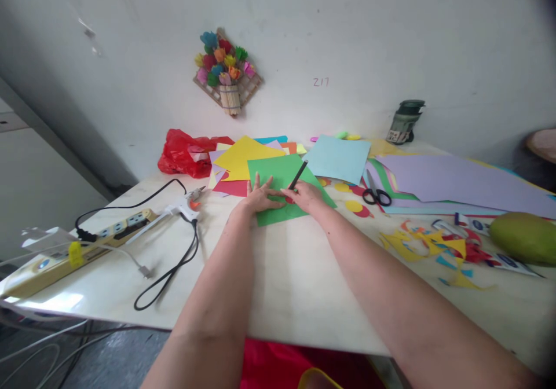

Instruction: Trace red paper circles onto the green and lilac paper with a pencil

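Step in hand: prob. marking round a small red paper disc (289,200) on a square-ish green paper sheet (274,171). Sheet lies flat mid-tabletop (282,285), nearer the far edge than the near one, its far L corner over a bright yellow paper sheet (243,150).

L hand (262,195): fingers spread, palm down, pressing the sheet, gripping nothing. R hand (306,195): fingers pinched round a slim black pen or pencil (299,173), upper end leaning away; tip hidden, can't tell if it touches. Disc sits btwn both hands' fingertips, partly covered.

Next move prob. calls for L hand pinning disc + sheet, w/ R hand guiding the tip close along the rim.
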`<state>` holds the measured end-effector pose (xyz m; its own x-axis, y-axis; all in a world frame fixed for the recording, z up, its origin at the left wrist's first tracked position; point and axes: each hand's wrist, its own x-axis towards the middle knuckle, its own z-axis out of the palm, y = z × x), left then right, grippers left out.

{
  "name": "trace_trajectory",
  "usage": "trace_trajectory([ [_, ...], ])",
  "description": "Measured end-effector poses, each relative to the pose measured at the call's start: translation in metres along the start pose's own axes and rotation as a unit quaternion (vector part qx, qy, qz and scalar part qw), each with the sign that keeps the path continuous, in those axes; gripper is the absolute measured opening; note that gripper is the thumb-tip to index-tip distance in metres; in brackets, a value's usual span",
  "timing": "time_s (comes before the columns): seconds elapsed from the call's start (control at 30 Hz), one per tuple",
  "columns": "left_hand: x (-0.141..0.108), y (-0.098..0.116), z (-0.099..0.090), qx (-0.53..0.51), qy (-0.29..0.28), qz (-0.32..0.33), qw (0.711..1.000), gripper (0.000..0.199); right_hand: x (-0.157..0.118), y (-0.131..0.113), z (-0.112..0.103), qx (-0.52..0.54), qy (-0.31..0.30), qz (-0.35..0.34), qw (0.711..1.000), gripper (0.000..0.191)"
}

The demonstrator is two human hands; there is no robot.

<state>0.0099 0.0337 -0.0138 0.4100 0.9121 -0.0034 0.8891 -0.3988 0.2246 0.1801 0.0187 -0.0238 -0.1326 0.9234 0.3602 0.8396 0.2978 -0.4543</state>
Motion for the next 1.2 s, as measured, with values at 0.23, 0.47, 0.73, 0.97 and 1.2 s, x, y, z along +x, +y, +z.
trace_trajectory([
  [0.23, 0.0000, 0.0002, 0.0010, -0.006, 0.004, 0.001, 1.000, 0.054, 0.0008, 0.0000, 0.0014, -0.009, 0.004, -0.004, 1.000, 0.040],
  [0.47, -0.0014, 0.0028, -0.0005, -0.010, 0.000, -0.003, 1.000, 0.054, 0.0009, 0.0004, 0.0025, -0.018, 0.002, -0.003, 1.000, 0.040],
  [0.73, -0.0013, 0.0020, -0.0011, -0.020, -0.004, 0.000, 1.000, 0.055, 0.0016, -0.0001, 0.0028, -0.022, 0.001, 0.001, 1.000, 0.039],
  [0.97, -0.0013, 0.0033, -0.0021, -0.029, -0.012, -0.004, 0.999, 0.056, 0.0005, -0.0015, 0.0004, -0.021, -0.009, 0.004, 1.000, 0.040],
  [1.2, -0.0013, 0.0029, -0.0020, -0.027, -0.010, -0.002, 1.000, 0.054, 0.0003, -0.0022, -0.0004, -0.019, -0.009, 0.008, 1.000, 0.039],
])
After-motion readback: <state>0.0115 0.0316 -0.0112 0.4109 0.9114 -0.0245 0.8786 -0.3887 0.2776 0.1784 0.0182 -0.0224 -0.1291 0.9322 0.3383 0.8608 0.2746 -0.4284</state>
